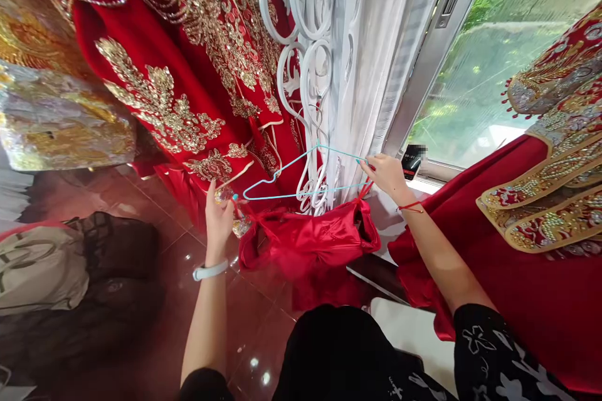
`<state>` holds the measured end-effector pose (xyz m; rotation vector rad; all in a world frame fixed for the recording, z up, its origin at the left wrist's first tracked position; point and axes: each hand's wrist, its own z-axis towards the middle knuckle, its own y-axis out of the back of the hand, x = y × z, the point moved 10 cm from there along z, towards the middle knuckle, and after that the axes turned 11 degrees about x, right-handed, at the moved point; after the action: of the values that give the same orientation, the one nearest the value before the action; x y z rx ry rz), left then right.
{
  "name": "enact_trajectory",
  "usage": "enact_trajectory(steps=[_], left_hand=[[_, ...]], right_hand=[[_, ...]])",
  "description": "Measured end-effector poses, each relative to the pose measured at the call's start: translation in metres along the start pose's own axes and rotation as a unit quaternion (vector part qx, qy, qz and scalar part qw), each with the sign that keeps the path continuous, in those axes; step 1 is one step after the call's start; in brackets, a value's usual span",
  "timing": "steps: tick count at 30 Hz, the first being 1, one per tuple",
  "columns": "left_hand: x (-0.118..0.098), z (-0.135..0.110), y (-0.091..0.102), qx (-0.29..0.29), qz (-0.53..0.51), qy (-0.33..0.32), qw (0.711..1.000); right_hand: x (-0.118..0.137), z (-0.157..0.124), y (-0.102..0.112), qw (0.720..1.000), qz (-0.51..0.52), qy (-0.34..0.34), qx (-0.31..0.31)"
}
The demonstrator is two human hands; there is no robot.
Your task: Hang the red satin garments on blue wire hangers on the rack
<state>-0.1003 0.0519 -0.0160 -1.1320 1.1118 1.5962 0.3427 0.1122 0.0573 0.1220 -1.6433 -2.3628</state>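
A light-blue wire hanger [301,195] hangs by its hook near the white scrollwork rack. My right hand [388,175] is closed in a pinch on the hanger's right shoulder. Below it, a thin red strap of a red satin dress [315,241] reaches up to the hanger's right end. My left hand [219,219] is beside the hanger's left end, with thumb and fingers pinched at the dress's left strap. The dress top spreads sideways under the hanger's bottom bar, and its skirt drops toward the floor.
Red gowns with gold embroidery [188,119] hang at the left beside the white scrollwork rack [315,69]. Another beaded red garment [498,263] is at the right. A phone [412,161] stands on the window ledge. Bags [42,266] lie on the tiled floor at left.
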Motion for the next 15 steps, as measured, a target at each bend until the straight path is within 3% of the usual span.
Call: enact_trajectory(steps=[5, 9, 12, 15], left_hand=[[-0.051, 0.014, -0.023, 0.059, 0.042, -0.037, 0.997], [-0.081, 0.016, -0.066, 0.111, 0.104, -0.059, 0.987], [-0.086, 0.017, -0.105, 0.175, 0.138, -0.07, 0.972], [-0.072, 0.017, -0.131, 0.242, 0.155, -0.063, 0.956]], right_hand=[[-0.007, 0.003, 0.009, 0.997, -0.066, 0.019, 0.037], [-0.004, 0.006, 0.009, 0.992, -0.095, 0.041, 0.074], [-0.004, 0.008, 0.008, 0.99, -0.097, 0.04, 0.091], [-0.008, 0.01, 0.005, 0.993, -0.076, 0.026, 0.092]])
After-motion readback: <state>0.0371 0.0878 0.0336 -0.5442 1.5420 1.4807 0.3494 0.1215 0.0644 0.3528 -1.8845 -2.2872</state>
